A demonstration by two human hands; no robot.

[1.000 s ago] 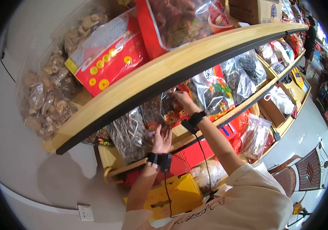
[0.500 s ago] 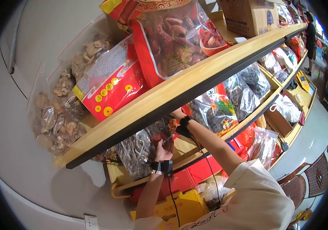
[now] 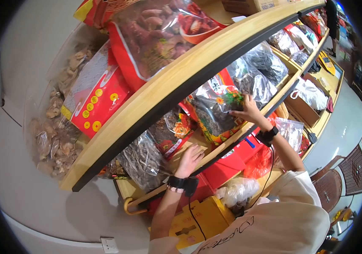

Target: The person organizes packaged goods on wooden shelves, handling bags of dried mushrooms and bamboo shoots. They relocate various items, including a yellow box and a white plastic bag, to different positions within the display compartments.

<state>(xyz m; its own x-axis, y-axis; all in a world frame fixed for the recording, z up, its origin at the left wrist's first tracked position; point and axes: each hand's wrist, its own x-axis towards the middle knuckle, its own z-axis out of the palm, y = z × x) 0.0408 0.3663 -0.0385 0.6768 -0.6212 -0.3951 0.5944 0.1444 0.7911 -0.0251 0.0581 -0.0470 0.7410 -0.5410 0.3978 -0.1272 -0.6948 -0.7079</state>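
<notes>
My left hand [image 3: 189, 161] is open, fingers stretched out over the bare wood of the middle shelf. It is close to a red-printed bag of dried goods [image 3: 173, 132] and a clear bag of grey-brown dried strips [image 3: 143, 161]. At the right side of a clear bag with red and floral print and dark contents [image 3: 215, 111], my right hand [image 3: 251, 112] rests with thumb and fingers apart, touching the plastic. Just behind that hand lies a clear bag of dark dried goods [image 3: 253, 80].
The upper shelf's dark edge [image 3: 181, 95] overhangs the hands. On it are a large red bag [image 3: 147, 42], a red box [image 3: 100, 106] and bags of dried mushrooms [image 3: 49, 144]. Below are red boxes [image 3: 223, 171] and a yellow box [image 3: 202, 220]. Wicker chairs [image 3: 329, 186] stand at right.
My right hand has moved right, from the red-printed bag to the floral-print bag. My left hand has opened and no longer touches the red-printed bag, which now lies flat in view. The camera view has shifted.
</notes>
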